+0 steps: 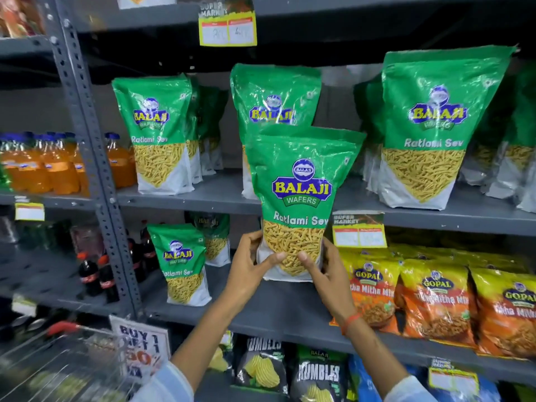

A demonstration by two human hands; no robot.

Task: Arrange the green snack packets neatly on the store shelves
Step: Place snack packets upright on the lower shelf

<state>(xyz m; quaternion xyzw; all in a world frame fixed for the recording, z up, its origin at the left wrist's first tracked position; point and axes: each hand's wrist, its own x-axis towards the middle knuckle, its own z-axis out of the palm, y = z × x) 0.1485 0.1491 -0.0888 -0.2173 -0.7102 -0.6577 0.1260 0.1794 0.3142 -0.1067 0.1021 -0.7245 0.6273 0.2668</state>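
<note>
From the head camera, both hands hold one green snack packet [301, 198] upright in front of the grey shelves; the left hand [252, 266] grips its lower left corner with the thumb across the clear window, and the right hand [322, 274] grips the lower right corner the same way, so the two hands are clamped on the packet's base with the thumbs close together; an orange thread band [349, 322] sits on the right wrist, and pale sleeves show at the bottom edge.

The held packet hangs in the air, in front of the edge of the upper shelf [203, 200] and overlapping a second green packet [274, 94] that stands on that shelf behind it; a left green packet [158, 134] stands on the same shelf with more lined up behind it, and a right green packet [432, 129] stands further along, also with others beside it.

On the lower shelf [278, 309], a small green packet [182, 264] stands left of the hands with another behind it; yellow and orange packets [435, 303] stand in a row to the right, near the right wrist.

Orange drink bottles [49, 166] fill the neighbouring bay on the left, with dark cola bottles [98, 275] below them; black crisp packets [290, 369] sit on the bottom level between the forearms; yellow price tags [227, 26] hang from the shelf edges.
</note>
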